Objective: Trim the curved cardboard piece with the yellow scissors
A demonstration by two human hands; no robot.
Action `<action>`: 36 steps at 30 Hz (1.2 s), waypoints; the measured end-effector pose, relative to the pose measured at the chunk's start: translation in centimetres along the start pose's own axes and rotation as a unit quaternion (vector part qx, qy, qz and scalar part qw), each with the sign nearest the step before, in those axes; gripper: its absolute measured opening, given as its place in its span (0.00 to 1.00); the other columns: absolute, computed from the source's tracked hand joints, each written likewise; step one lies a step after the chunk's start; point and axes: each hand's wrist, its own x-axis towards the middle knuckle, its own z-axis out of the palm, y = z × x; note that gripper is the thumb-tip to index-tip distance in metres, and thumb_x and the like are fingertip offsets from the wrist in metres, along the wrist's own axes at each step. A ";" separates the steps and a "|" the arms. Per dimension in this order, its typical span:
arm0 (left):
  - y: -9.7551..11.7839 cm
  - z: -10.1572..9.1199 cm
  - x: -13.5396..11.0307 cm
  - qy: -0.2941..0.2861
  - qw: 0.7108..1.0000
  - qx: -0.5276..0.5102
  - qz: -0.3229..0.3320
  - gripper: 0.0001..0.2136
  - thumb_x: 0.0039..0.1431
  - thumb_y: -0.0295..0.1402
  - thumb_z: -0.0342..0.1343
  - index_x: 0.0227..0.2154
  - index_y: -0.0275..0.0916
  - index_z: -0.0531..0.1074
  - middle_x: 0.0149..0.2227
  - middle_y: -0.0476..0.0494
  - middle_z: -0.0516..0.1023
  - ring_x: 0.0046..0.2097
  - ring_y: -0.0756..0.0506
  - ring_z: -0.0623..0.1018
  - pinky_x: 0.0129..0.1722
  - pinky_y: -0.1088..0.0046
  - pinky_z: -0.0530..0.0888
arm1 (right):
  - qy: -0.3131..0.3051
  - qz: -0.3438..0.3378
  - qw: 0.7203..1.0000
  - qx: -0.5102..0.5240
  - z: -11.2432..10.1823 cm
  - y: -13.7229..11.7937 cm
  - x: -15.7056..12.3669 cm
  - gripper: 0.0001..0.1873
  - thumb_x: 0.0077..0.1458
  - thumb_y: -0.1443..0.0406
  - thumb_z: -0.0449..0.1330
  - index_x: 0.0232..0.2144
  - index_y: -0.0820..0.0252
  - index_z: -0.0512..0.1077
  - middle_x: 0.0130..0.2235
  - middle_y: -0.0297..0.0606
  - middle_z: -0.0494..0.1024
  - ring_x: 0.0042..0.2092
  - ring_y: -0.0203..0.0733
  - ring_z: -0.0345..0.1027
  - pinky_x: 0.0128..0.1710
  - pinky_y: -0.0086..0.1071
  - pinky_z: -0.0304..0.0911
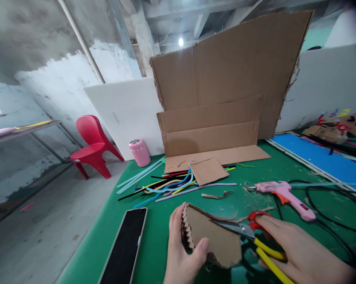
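Observation:
My left hand [185, 252] grips a brown cardboard piece [213, 236] at its left end, thumb on top and fingers behind. Ragged corrugation shows along that end, and the piece has a curved outline. In my right hand [296, 244] is a pair of scissors [239, 228] with grey blades and red and yellow handles. The blades point left and lie at the upper edge of the cardboard, where a thin strip curls away. How far the blades are apart is hard to make out.
A pink glue gun [287, 193] with a black cable lies right on the green table [95, 244]. A phone [126, 244] is at left. Behind are coloured pipe cleaners [166, 185], a cardboard square [209, 171], a pink canister [139, 153] and a tall cardboard panel [231, 67].

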 end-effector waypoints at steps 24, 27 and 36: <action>0.0 0.3 0.1 -0.001 0.999 -0.042 -0.024 0.35 0.47 0.56 0.57 0.55 0.42 0.63 0.55 0.37 0.65 0.55 0.34 0.69 0.54 0.56 0.67 | -0.054 0.058 0.997 0.000 -0.5 -0.2 0.5 0.26 0.49 0.44 0.60 0.38 0.58 0.73 0.40 0.45 0.78 0.37 0.50 0.75 0.32 0.37 0.72; 0.1 0.3 0.1 -0.003 0.999 -0.045 -0.025 0.36 0.46 0.56 0.58 0.55 0.41 0.63 0.55 0.36 0.65 0.55 0.34 0.69 0.54 0.56 0.67 | -0.052 0.050 0.997 -0.021 -0.6 -0.1 0.3 0.29 0.47 0.42 0.60 0.40 0.58 0.74 0.39 0.44 0.78 0.36 0.50 0.74 0.30 0.39 0.72; 0.0 0.3 0.1 0.003 0.999 -0.033 -0.031 0.36 0.47 0.56 0.57 0.55 0.40 0.63 0.56 0.36 0.65 0.56 0.34 0.69 0.55 0.58 0.67 | -0.053 0.043 0.997 -0.037 -1.2 -0.5 0.9 0.25 0.47 0.42 0.61 0.32 0.57 0.74 0.31 0.39 0.77 0.28 0.48 0.70 0.26 0.39 0.64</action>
